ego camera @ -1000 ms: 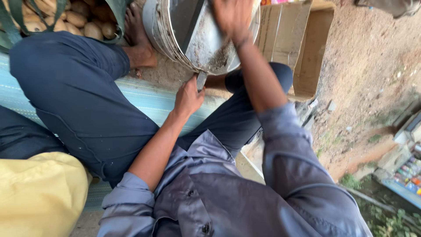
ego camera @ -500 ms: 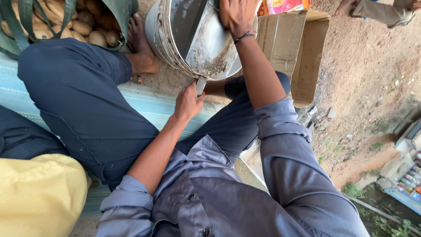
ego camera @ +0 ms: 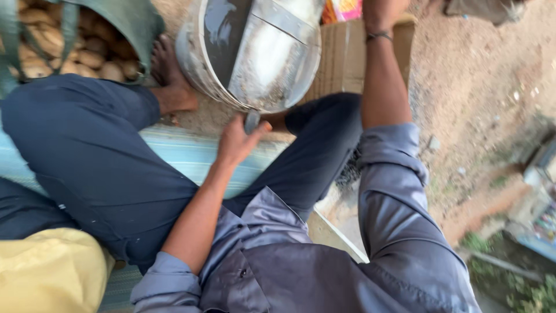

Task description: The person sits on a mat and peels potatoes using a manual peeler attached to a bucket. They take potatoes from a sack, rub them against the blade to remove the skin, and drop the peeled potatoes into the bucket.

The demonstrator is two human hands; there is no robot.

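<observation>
Fingers of the left hand (ego camera: 234,142) are closed around a small grey metal blade (ego camera: 252,120), which sticks up from the fist and touches the lower rim of a large round dented metal tub (ego camera: 255,52). That tub is tipped on its side on the sandy ground (ego camera: 475,87), its open mouth facing the camera, its inside dusted with pale residue. The right hand (ego camera: 379,8) reaches past the tub's right edge to the top of the frame, where it is cut off; whether its fingers are open or closed cannot be told. A thin dark band (ego camera: 377,36) circles that wrist. Behind the tub stands a brown cardboard box (ego camera: 347,64). At the top left corner a green mesh sack (ego camera: 130,23) holds pale brown round tubers (ego camera: 92,58), beside a bare foot (ego camera: 171,81).
</observation>
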